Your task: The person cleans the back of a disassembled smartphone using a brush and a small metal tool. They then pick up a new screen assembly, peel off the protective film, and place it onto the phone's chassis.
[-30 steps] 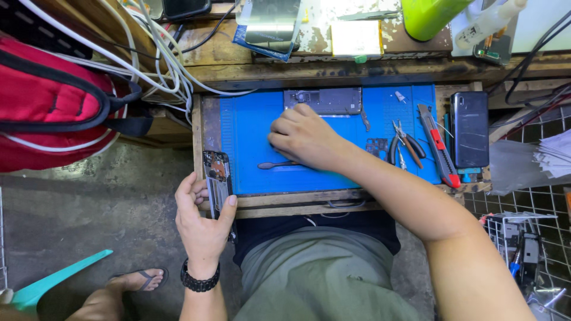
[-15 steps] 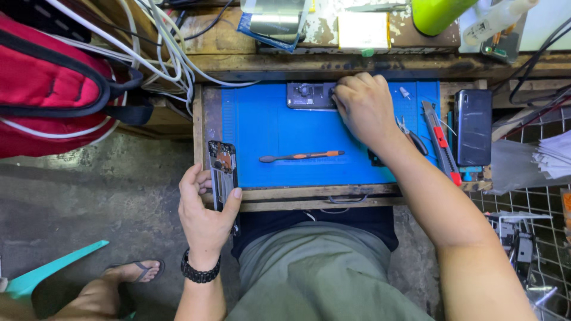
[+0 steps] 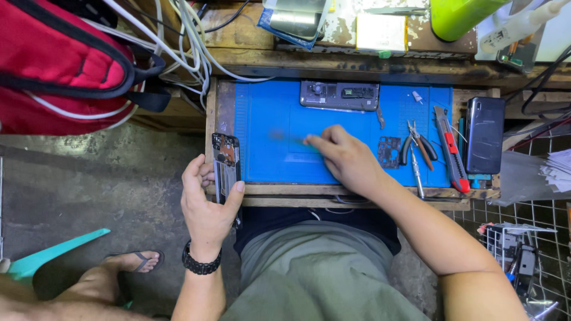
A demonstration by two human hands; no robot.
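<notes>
Our left hand grips the opened phone between thumb and fingers; our right hand pinches a blurred tool at its fingertips over the blue mat.

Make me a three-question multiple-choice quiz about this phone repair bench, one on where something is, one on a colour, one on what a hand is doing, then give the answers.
1. Where does the black phone lie?
A. at the right edge of the bench
B. on the floor
C. in the left hand

2. What colour is the work mat?
A. green
B. blue
C. grey

3. What is the left hand doing?
A. resting empty on the lap
B. holding pliers
C. gripping an opened phone frame

Answers:
1 A, it lies beyond the red-handled knife, on the right.
2 B, the mat is plainly blue.
3 C, the fingers wrap the opened phone frame at the mat's left edge, while the right hand handles a blurred slim tool.
</notes>
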